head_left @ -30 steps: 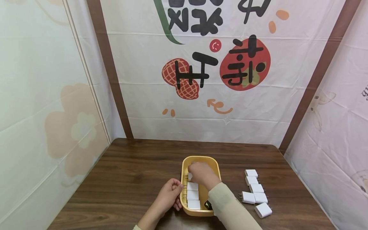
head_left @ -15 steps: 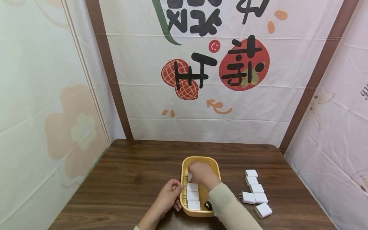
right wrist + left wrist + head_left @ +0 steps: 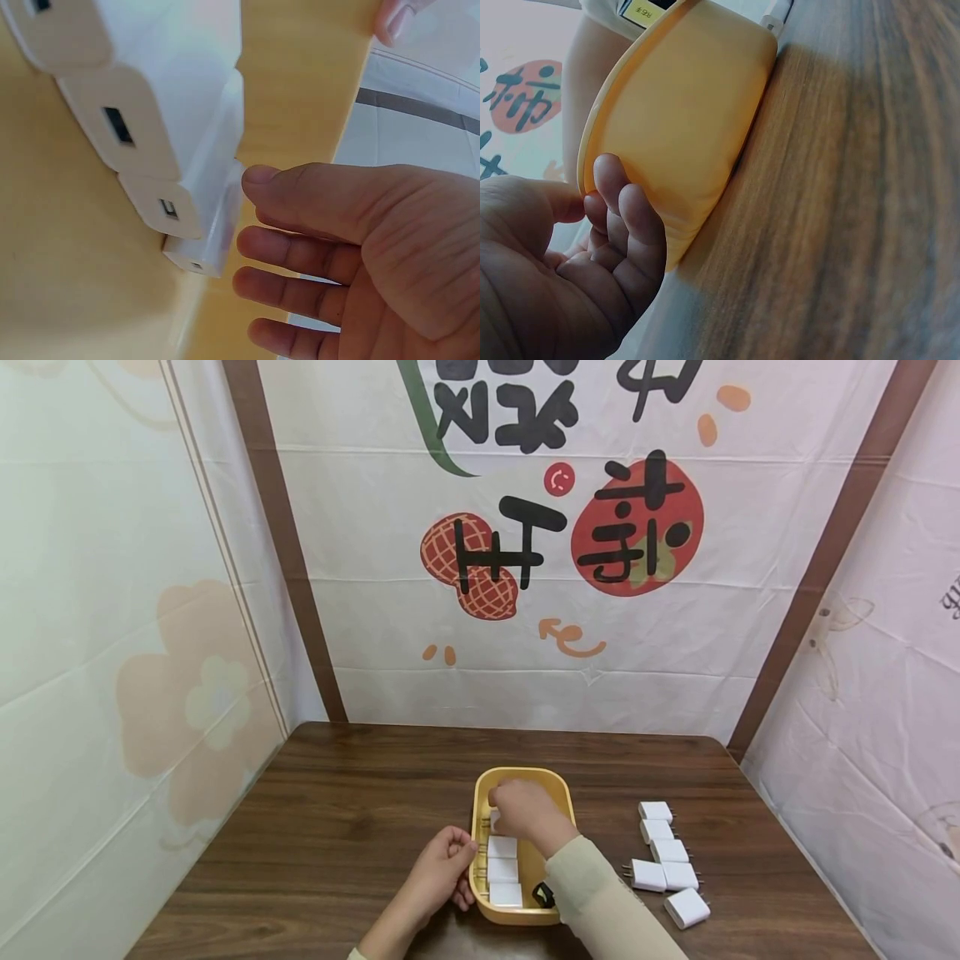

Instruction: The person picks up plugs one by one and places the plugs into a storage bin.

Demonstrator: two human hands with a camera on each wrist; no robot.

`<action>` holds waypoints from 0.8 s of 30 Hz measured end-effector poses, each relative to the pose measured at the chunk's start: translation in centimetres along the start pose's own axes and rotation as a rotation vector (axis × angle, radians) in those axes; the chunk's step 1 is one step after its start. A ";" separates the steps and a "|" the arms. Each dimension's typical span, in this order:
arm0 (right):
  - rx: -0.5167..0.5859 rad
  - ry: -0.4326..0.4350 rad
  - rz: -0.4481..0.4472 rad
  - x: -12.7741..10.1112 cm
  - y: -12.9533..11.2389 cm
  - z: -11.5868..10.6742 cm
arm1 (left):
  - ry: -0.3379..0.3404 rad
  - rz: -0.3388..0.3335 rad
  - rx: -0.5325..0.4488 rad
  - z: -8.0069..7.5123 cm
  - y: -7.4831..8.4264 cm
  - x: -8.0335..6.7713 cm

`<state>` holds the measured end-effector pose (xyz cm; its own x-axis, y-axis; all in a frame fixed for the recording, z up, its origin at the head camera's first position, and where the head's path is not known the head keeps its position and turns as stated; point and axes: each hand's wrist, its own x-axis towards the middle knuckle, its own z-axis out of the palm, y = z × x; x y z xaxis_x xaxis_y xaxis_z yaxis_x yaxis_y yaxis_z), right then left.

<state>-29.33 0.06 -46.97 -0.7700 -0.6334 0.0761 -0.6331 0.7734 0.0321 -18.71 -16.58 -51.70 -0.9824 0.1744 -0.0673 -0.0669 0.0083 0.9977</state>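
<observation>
My left hand pinches the left rim of a yellow plastic box; in the left wrist view its thumb and curled fingers meet at the rim. Inside the box, white plug chargers lie in a row along the left wall, prongs towards that wall. My right hand reaches in over the farthest charger, partly covering it in the head view. In the right wrist view the right thumb tip is right at that charger's edge, and the other fingers are loosely bent beside it.
On the brown wooden table, several more white chargers lie to the right of the box. A black device with a yellow label sits by the right sleeve. A printed cloth hangs behind the table.
</observation>
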 end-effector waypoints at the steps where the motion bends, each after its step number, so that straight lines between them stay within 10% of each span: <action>1: 0.000 0.000 -0.002 0.0 0.0 -0.1 | -0.001 -0.002 -0.001 0.0 0.0 0.0; 24: 0.007 0.007 -0.022 -1.8 0.6 -3.3 | -0.005 -0.008 0.012 0.1 0.2 0.0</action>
<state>-28.03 1.76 -43.78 -0.7553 -0.6502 0.0827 -0.6504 0.7591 0.0273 -18.76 -16.49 -51.53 -0.9809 0.1793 -0.0755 -0.0728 0.0214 0.9971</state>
